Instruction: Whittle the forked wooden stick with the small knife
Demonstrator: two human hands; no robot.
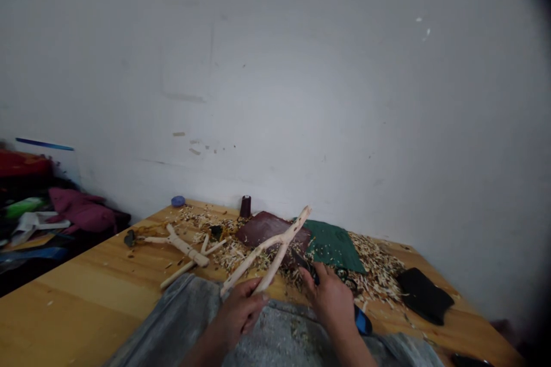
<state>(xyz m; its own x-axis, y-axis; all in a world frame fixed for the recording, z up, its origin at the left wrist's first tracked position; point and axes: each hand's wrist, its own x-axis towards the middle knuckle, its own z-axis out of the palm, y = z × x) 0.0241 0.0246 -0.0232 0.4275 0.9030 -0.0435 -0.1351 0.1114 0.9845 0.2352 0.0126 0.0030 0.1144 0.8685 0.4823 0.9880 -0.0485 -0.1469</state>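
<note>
A peeled, Y-shaped branch slants up over the table, its fork toward me. My left hand is wrapped round one of its prongs, near the lower end. The other prong reaches down to the left beside that hand. My right hand is closed round the dark handle of a knife, whose dark blade points up and left, close to the branch. I cannot tell whether the blade touches the wood. A blue and black object shows just behind my right wrist. Grey cloth covers my lap.
Wood shavings lie thickly over the wooden table. Maroon and green sheets lie beneath some. Another peeled branch, a thread spool, blue tape and a black flat piece are around. A wall stands behind.
</note>
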